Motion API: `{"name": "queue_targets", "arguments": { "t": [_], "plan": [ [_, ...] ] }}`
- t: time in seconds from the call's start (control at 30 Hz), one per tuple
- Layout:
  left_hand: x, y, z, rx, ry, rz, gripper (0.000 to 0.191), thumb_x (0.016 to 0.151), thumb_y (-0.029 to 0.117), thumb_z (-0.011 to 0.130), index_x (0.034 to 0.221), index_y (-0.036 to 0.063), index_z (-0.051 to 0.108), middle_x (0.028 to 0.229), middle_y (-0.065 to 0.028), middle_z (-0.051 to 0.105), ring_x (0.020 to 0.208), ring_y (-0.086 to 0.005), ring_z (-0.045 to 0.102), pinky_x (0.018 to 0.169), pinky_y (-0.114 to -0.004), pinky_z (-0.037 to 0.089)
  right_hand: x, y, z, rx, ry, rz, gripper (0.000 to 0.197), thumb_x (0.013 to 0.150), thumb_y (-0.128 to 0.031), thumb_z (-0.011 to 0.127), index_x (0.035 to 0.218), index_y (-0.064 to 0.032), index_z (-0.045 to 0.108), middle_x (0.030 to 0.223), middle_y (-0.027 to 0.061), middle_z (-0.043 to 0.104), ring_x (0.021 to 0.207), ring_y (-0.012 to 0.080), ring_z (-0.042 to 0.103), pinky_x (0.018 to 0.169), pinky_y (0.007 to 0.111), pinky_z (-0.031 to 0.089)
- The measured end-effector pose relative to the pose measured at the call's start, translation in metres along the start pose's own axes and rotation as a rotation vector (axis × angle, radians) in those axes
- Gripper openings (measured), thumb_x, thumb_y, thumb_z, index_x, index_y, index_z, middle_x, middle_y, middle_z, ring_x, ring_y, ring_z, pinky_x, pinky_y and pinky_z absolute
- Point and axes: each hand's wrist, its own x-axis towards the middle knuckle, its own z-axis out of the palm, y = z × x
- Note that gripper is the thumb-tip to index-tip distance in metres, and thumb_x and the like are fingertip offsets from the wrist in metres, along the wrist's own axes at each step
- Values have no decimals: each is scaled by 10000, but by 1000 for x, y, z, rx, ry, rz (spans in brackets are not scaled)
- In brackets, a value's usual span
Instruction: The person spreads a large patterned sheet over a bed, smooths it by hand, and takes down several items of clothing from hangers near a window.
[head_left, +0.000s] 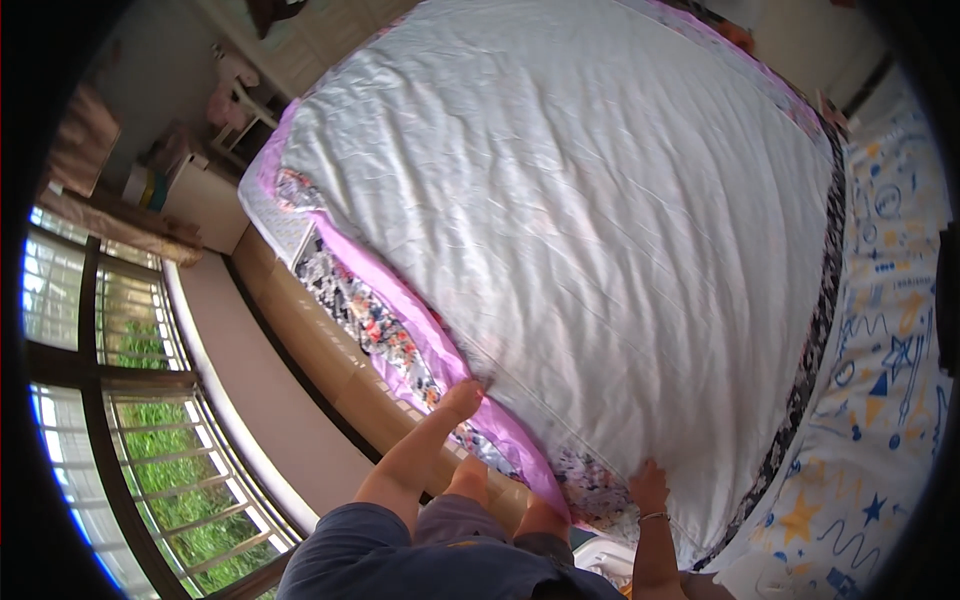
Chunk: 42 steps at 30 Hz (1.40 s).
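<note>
A large white cloth (555, 225), wrinkled all over, covers the bed before me. Along its near left side runs a folded purple border (420, 322) with floral fabric (386, 337) beside it. My left hand (463, 399) is closed on this purple edge, its fingers partly hidden. My right hand (649, 484), with a bracelet at the wrist, rests at the near edge of the white cloth, close to a floral patch (589, 480); whether its fingers grip the cloth cannot be told.
A mattress corner (266, 214) shows at the left. Beyond it stand a white cabinet (206, 199) and a pink plush toy (225, 101). Barred windows (172, 442) and a ledge (255, 360) lie left. White fabric with blue and yellow drawings (862, 360) borders the bed at right.
</note>
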Motion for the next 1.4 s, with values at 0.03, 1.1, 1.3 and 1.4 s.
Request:
{"name": "queue_targets", "arguments": {
  "t": [0.03,1.1,1.3,1.4],
  "plan": [
    [-5,-13,-3,-77,-18,-79,132,686,150,451,760,96,546,824,-131,547,780,-303,518,693,-380,409,3,-14,-1,-16,7,-30,371,660,-182,505,1002,-82,402,962,115,445,923,286,447,698,457,393],
    [-111,-187,5,-574,-200,-555,130,715,144,474,760,52,554,565,-57,529,423,-148,502,357,-278,416,53,-186,77,-70,-266,-594,217,625,-234,511,696,-40,577,706,172,561,648,307,547,610,365,430],
    [-84,-196,-86,-832,-234,-302,206,726,249,501,826,73,545,603,-44,551,466,-129,522,421,-241,439,40,-263,64,-110,-309,-703,190,623,-217,515,655,-35,561,608,150,551,572,282,541,539,365,423],
    [-93,-211,-160,-774,-225,-445,210,766,205,462,889,42,511,649,-44,557,496,-127,521,422,-251,437,26,-335,56,-36,-57,-784,190,632,-219,513,651,-37,563,586,147,543,542,269,537,516,346,421]
  ]
}}
